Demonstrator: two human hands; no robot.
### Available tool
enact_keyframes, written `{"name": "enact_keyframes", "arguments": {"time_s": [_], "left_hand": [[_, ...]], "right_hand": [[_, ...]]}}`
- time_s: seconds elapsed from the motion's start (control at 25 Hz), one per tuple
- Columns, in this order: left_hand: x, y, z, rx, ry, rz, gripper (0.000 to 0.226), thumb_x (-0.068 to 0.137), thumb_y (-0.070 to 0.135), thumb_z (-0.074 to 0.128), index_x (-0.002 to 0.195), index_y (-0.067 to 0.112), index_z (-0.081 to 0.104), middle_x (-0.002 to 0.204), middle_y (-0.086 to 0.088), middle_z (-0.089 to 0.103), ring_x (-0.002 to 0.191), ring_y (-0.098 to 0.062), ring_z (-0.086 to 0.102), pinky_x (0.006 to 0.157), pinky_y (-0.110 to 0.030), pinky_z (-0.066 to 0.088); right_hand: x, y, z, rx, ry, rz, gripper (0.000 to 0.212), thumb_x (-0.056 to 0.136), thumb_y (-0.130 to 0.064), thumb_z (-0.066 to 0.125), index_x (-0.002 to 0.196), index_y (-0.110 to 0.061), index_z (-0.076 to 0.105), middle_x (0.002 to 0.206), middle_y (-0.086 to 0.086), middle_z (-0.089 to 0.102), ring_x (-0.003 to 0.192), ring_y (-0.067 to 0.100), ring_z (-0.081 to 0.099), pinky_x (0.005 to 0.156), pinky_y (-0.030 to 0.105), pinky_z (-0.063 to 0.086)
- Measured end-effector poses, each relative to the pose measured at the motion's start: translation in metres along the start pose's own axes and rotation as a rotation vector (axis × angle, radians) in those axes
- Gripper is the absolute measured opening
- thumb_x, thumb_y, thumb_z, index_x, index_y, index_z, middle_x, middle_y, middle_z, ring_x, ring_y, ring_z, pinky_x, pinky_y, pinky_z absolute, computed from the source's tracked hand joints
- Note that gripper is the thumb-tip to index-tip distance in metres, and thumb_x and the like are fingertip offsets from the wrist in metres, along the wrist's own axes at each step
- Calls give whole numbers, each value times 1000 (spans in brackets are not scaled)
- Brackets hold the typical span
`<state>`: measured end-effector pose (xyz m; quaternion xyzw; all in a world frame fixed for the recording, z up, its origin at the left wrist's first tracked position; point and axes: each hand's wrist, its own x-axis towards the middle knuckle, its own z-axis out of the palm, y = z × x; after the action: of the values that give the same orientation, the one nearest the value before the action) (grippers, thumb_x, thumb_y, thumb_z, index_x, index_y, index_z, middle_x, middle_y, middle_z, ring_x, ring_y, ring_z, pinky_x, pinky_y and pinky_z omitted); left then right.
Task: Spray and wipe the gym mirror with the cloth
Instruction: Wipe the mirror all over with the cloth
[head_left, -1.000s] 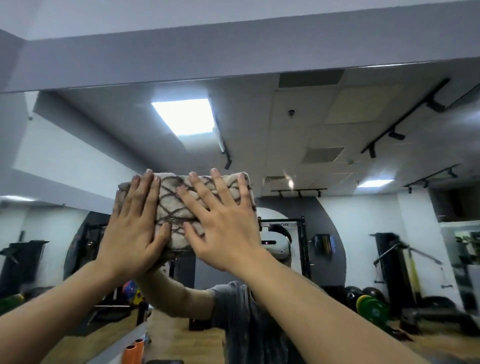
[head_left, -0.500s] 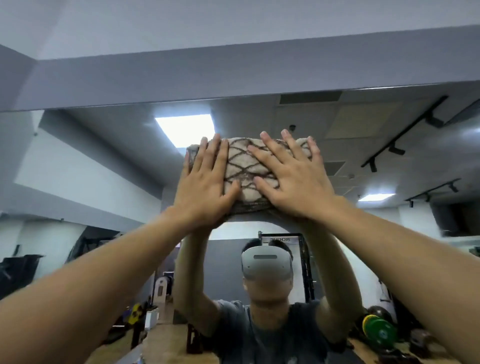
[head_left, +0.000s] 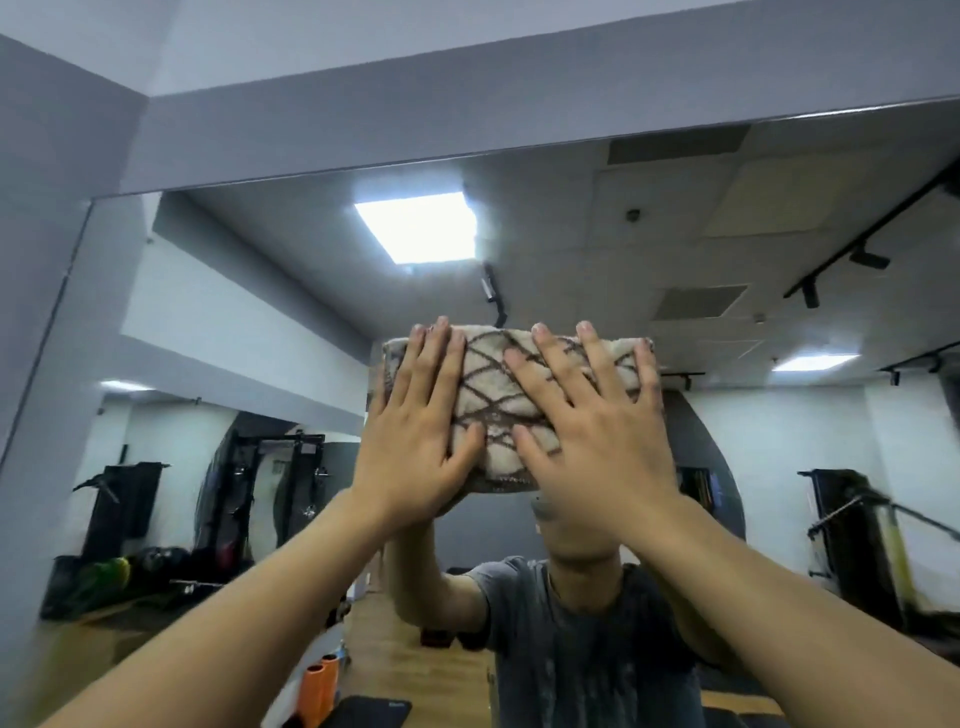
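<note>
Terry cloth (head_left: 498, 410), folded, lies flat against the mirror (head_left: 260, 322) under both open palms: left hand (head_left: 415, 441) at 9 o'clock, right hand (head_left: 597, 441) at 3. Wiping appears underway; no spray bottle shows, and the remaining glass cannot be judged.

Both arms are raised in front of the person, forearms bare and angled upward and inward from the lower corners of the view. The left hand (head_left: 415, 441) is held flat, palm forward, back of the hand toward the camera, its fingers (head_left: 423, 364) extended upward and close together, thumb angled toward the right. The right hand (head_left: 597, 447) is likewise flat and palm forward, its fingers (head_left: 592, 364) spread apart and pointing upward, thumb angled toward the left. The two hands sit side by side at the same height, thumbs near each other. Both palms press flat against the cloth (head_left: 493, 410), neither hand curled around it.
</note>
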<state>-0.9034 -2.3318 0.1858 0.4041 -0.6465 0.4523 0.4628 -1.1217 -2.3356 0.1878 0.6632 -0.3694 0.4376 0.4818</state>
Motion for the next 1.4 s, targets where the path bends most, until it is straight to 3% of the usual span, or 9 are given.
{"name": "enact_keyframes", "arguments": {"time_s": [0.16, 0.36, 0.64, 0.88, 1.08, 1.4], "left_hand": [[-66, -8, 2, 37, -20, 25, 83, 97, 51, 35, 165, 14, 7, 174, -4, -2, 161, -24, -1, 128, -50, 12], [-42, -44, -4, 45, -27, 117, 86, 96, 56, 35, 165, 14, 7, 174, -4, 0, 161, -23, -1, 126, -56, 20], [79, -178, -44, 110, 14, 156, 84, 96, 63, 22, 166, 19, 9, 174, -3, 4, 160, -20, 0, 128, -51, 11], [112, -243, -68, 76, 31, 152, 86, 94, 65, 19, 166, 19, 10, 173, -5, 7, 160, -22, 3, 129, -48, 9], [53, -249, -66, 69, 37, 121, 83, 97, 62, 23, 166, 18, 8, 174, -3, 3, 160, -22, 1, 130, -46, 7], [-141, -247, -64, 15, -38, 69, 85, 97, 54, 33, 164, 8, 11, 173, -9, 3, 160, -28, 4, 126, -58, 18]], "right_hand": [[-40, -36, 15, -38, -38, -27, 73, 97, -63, 38, 165, -38, 28, 175, -3, 20, 162, 32, 17, 123, 71, 13], [-12, -52, 14, -87, -30, -19, 74, 95, -63, 38, 164, -36, 32, 174, -2, 24, 160, 33, 21, 123, 71, 14], [149, -105, 16, -50, -10, 127, 75, 95, -68, 18, 166, -46, 8, 177, -9, 6, 163, 27, 3, 126, 65, -5], [213, -148, 24, -43, 19, 193, 70, 99, -67, 23, 165, -48, 10, 177, -10, 6, 163, 27, 1, 126, 65, -7], [173, -181, 32, -24, 19, 154, 70, 98, -65, 25, 165, -47, 14, 177, -10, 9, 163, 26, 4, 127, 66, -5], [17, -278, 67, 22, -24, -4, 75, 99, -62, 38, 167, -36, 20, 176, -1, 15, 162, 33, 14, 124, 71, 10]]}}
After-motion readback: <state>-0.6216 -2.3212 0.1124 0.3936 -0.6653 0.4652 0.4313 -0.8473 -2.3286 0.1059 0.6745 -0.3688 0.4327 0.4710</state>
